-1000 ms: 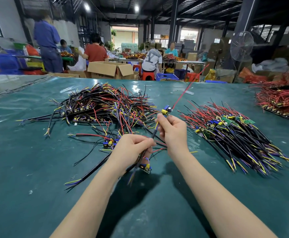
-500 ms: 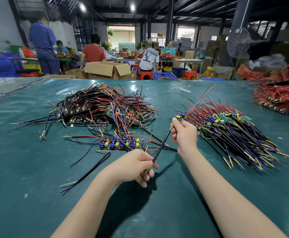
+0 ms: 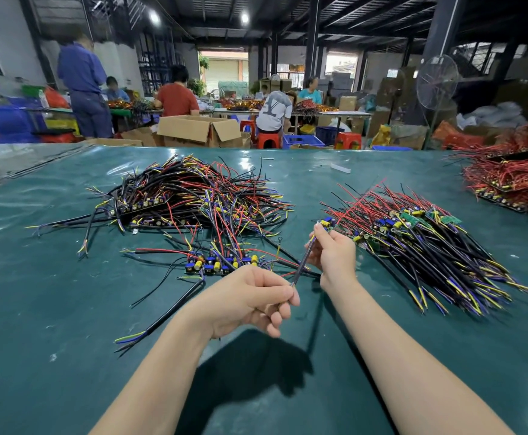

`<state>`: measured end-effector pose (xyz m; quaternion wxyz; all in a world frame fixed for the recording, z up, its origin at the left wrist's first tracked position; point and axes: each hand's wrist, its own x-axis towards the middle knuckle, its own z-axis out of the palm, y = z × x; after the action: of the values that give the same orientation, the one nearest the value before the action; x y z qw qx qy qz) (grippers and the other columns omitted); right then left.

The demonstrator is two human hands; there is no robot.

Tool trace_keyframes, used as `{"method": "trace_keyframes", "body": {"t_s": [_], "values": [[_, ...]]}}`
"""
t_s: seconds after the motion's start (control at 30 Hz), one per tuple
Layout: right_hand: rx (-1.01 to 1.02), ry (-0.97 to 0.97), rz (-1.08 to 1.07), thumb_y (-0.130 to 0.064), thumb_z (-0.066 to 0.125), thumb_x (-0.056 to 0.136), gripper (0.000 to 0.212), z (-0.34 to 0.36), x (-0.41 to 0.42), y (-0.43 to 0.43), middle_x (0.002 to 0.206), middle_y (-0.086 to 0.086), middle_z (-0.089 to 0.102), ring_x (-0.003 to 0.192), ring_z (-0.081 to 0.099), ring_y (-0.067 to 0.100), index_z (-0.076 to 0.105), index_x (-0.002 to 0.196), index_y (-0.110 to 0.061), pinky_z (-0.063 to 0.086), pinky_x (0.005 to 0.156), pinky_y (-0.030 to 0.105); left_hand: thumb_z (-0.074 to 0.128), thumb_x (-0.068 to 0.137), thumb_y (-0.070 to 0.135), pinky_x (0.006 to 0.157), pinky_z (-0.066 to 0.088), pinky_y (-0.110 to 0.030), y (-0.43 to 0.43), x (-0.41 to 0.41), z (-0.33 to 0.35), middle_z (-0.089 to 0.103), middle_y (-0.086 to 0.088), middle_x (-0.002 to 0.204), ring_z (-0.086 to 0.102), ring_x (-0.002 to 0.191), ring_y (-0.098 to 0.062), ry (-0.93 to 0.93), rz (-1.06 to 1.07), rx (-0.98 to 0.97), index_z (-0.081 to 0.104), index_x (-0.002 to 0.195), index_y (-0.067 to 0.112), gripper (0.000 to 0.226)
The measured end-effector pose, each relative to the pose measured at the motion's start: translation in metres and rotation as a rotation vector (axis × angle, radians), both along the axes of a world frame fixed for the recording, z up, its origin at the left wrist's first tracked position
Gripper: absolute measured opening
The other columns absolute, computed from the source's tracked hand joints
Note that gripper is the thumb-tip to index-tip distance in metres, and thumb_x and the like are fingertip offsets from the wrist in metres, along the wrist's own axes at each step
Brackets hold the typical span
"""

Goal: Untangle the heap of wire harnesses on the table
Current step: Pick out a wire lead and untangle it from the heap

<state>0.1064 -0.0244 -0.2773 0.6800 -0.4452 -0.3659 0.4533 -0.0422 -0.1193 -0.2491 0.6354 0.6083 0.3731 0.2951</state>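
A tangled heap of wire harnesses (image 3: 193,202), black, red, yellow and blue, lies at the left centre of the green table (image 3: 52,293). A sorted pile of harnesses (image 3: 419,243) lies to the right, wires aligned. One single harness (image 3: 305,255) stretches between my hands. My right hand (image 3: 335,252) pinches its upper end near the small blue and yellow board. My left hand (image 3: 253,298) pinches the lower end of its black cable. A row of small boards (image 3: 218,263) with wires lies just beyond my left hand.
A third pile of red-wired boards (image 3: 510,180) sits at the far right of the table. A loose black cable (image 3: 162,318) runs left of my left arm. Cardboard boxes (image 3: 200,130), stools and several people at other tables stand beyond the far edge.
Both hands moved right with the single harness, away from the tangled heap and toward the sorted pile. The harness came free of the heap and is stretched out between the hands.
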Motion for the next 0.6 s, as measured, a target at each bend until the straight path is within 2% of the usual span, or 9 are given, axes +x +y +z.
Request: {"method": "trace_keyframes", "body": {"t_s": [0.1, 0.2, 0.3, 0.47, 0.53, 0.6], "values": [[-0.01, 0.039, -0.024, -0.013, 0.052, 0.093, 0.034, 0.0, 0.005, 0.001, 0.035, -0.006, 0.047, 0.029, 0.042, 0.002, 0.05, 0.059, -0.011, 0.035, 0.034, 0.012, 0.044, 0.096, 0.008, 0.047, 0.051, -0.019, -0.001, 0.001, -0.003, 0.058, 0.005, 0.052, 0.053, 0.042, -0.004, 0.104, -0.005, -0.016, 0.059, 0.073, 0.008, 0.027], [0.019, 0.084, -0.034, -0.014, 0.051, 0.094, 0.034, 0.003, 0.012, 0.003, 0.032, -0.006, 0.046, 0.029, 0.042, 0.001, 0.049, 0.06, -0.011, 0.033, 0.033, 0.011, 0.043, 0.097, 0.013, 0.045, 0.053, -0.023, 0.004, 0.002, -0.011, 0.055, 0.003, 0.044, 0.049, 0.035, -0.007, 0.307, 0.189, -0.031, 0.055, 0.068, 0.006, 0.032], [0.053, 0.078, -0.021, -0.014, 0.051, 0.094, 0.034, 0.01, 0.013, 0.003, 0.032, -0.005, 0.046, 0.029, 0.041, 0.001, 0.05, 0.06, -0.01, 0.033, 0.033, 0.011, 0.044, 0.096, 0.015, 0.041, 0.051, -0.022, 0.009, 0.002, -0.015, 0.053, 0.002, 0.039, 0.046, 0.032, -0.008, 0.378, 0.302, -0.015, 0.054, 0.063, 0.005, 0.036], [0.042, 0.141, -0.031, -0.013, 0.052, 0.094, 0.034, 0.01, 0.014, 0.0, 0.032, -0.007, 0.042, 0.027, 0.037, 0.0, 0.049, 0.06, -0.009, 0.032, 0.032, 0.01, 0.049, 0.094, 0.018, 0.046, 0.051, -0.021, 0.009, -0.007, -0.007, 0.054, 0.004, 0.044, 0.047, 0.035, -0.006, 0.298, 0.22, -0.028, 0.057, 0.062, 0.009, 0.035], [0.045, 0.108, -0.016, -0.011, 0.052, 0.094, 0.035, 0.009, 0.008, 0.0, 0.034, -0.007, 0.043, 0.027, 0.036, 0.001, 0.049, 0.059, -0.008, 0.031, 0.032, 0.01, 0.051, 0.092, 0.017, 0.046, 0.049, -0.019, 0.007, -0.015, -0.004, 0.057, 0.003, 0.046, 0.049, 0.037, -0.006, 0.359, 0.153, -0.009, 0.061, 0.061, 0.011, 0.033], [0.057, 0.033, -0.006, -0.009, 0.052, 0.093, 0.035, 0.008, 0.0, -0.001, 0.042, 0.002, 0.044, 0.028, 0.037, 0.003, 0.049, 0.058, -0.007, 0.031, 0.032, 0.011, 0.058, 0.086, 0.015, 0.048, 0.048, -0.018, 0.006, -0.024, -0.001, 0.061, 0.002, 0.051, 0.051, 0.041, -0.007, 0.433, 0.117, 0.009, 0.064, 0.059, 0.014, 0.028]]}}
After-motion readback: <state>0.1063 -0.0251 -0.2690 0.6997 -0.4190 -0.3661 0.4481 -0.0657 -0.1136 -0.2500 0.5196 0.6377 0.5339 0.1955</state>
